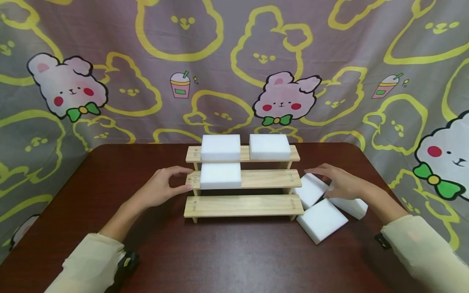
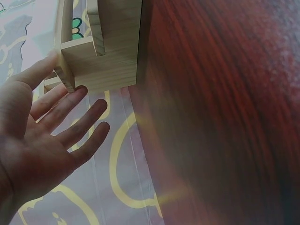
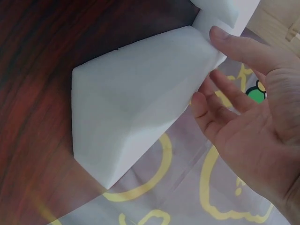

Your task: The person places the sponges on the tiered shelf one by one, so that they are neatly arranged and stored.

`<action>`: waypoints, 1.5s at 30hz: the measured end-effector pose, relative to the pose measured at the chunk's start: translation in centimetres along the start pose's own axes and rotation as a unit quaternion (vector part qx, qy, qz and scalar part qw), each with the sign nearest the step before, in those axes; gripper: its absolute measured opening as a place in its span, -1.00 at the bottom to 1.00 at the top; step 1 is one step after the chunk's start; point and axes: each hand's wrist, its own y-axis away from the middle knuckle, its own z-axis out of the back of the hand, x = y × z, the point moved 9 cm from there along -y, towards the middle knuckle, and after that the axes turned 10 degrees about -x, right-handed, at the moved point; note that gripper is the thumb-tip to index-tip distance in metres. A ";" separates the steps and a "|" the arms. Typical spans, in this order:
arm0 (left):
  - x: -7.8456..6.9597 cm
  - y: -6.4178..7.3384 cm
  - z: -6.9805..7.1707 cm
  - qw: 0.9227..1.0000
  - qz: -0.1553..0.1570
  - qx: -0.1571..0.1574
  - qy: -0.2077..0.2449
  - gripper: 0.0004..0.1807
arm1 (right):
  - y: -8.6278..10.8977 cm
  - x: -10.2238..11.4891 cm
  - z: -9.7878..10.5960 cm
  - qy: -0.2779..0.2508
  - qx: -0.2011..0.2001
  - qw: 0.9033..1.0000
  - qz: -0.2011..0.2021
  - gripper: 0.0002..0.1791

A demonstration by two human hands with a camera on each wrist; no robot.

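A three-tier wooden shelf stand (image 1: pixel 243 204) stands on the table. My left hand (image 1: pixel 166 185) is at the left end of its middle board; thumb at the front edge, fingers behind, it holds the board loosely. Two white foam blocks sit on the top tier, a left one (image 1: pixel 220 147) and a right one (image 1: pixel 270 146); another block (image 1: pixel 220 176) lies on the middle tier's left half. Right of the stand are three more: one leaning block (image 1: pixel 307 189), one front block (image 1: pixel 322 219) and one tilted block (image 3: pixel 126 103). Over the tilted block, my right hand (image 1: pixel 342 183) is spread, its fingertips right at the edge.
The dark reddish-brown table (image 1: pixel 234 252) extends in front of and beside the stand. Behind it hangs a curtain (image 1: pixel 220 81) with cartoon rabbits and yellow outlines. The loose blocks crowd the stand's right end.
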 end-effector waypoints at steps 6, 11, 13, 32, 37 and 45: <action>0.0 0.0 0.0 1.000 0.001 0.001 -0.004 -0.46 | -0.8 0.2 -0.5 0.006 0.016 1.000 0.007 -0.12; 0.0 -0.1 0.0 1.000 0.000 0.001 -0.004 -0.46 | -1.0 -0.1 -0.6 0.018 0.020 1.000 -0.002 -0.18; 0.0 -0.1 0.1 1.000 -0.001 0.001 -0.002 -0.47 | -1.1 -0.3 -0.6 0.015 0.020 1.000 -0.010 -0.17; 0.0 0.0 0.1 1.000 -0.002 0.002 0.005 -0.47 | -0.9 -0.3 0.6 0.034 0.009 0.999 0.009 -0.22; 0.0 0.0 0.1 1.000 -0.003 0.002 0.004 -0.47 | -0.6 -0.8 1.8 0.042 -0.022 0.999 0.001 -0.24; 0.0 0.0 0.0 1.000 -0.002 0.002 0.006 -0.47 | -0.2 -1.8 4.1 0.069 -0.084 0.994 -0.025 -0.32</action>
